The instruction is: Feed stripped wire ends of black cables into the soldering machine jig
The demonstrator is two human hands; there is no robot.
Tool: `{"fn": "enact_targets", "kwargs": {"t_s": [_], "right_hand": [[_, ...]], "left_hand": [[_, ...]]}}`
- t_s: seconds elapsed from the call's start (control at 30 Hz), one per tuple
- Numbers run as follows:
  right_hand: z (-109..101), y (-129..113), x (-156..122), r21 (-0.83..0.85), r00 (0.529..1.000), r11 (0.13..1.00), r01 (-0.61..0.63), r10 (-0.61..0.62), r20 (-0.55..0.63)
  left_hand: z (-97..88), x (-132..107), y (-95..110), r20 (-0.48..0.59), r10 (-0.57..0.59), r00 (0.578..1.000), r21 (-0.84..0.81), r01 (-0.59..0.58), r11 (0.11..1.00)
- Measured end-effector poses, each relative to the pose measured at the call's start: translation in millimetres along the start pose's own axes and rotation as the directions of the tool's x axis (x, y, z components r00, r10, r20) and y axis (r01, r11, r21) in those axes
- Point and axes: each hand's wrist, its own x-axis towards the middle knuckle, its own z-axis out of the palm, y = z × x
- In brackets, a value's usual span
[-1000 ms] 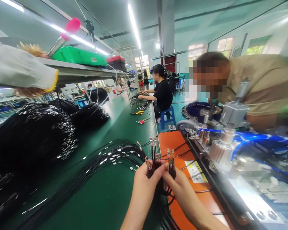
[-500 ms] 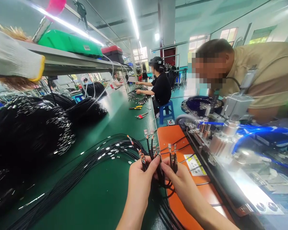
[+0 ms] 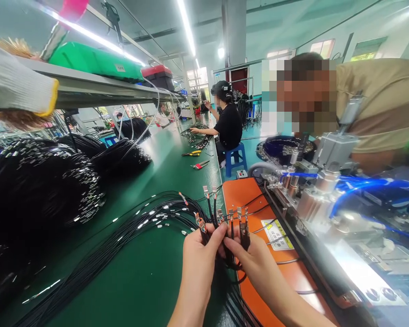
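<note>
No writing can be read. A white sticker on the orange mat bears a yellow warning triangle, but its print is too small. The tag on the green box is blurred.

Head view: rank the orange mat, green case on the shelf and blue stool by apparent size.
Largest: orange mat.
Then: green case.
Smallest: blue stool, though it stands far from the camera, so its true size is unsure.
</note>
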Motion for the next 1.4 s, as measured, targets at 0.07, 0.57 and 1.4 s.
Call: {"fn": "enact_targets", "kwargs": {"t_s": [0.07,0.57,1.4], "right_hand": [[-0.9,0.5,0.0,-0.016,1.0,0.999,0.029,-0.029,0.0],[-1.9,2.6,0.0,0.164,0.991,0.981,-0.108,0.118,-0.056],[7.1,6.1,-4.4,-0.091,1.0,0.996,-0.004,0.005,0.005]], "left_hand": [[0.1,0.2,0.5,0.021,0.001,1.0,0.012,-0.001,1.0],[0.1,-0.3,2.2,-0.031,-0.023,0.999,-0.109,0.019,0.994],[-4.3,-5.1,10.7,-0.119,0.051,0.992,-0.242,-0.079,0.967]]}}
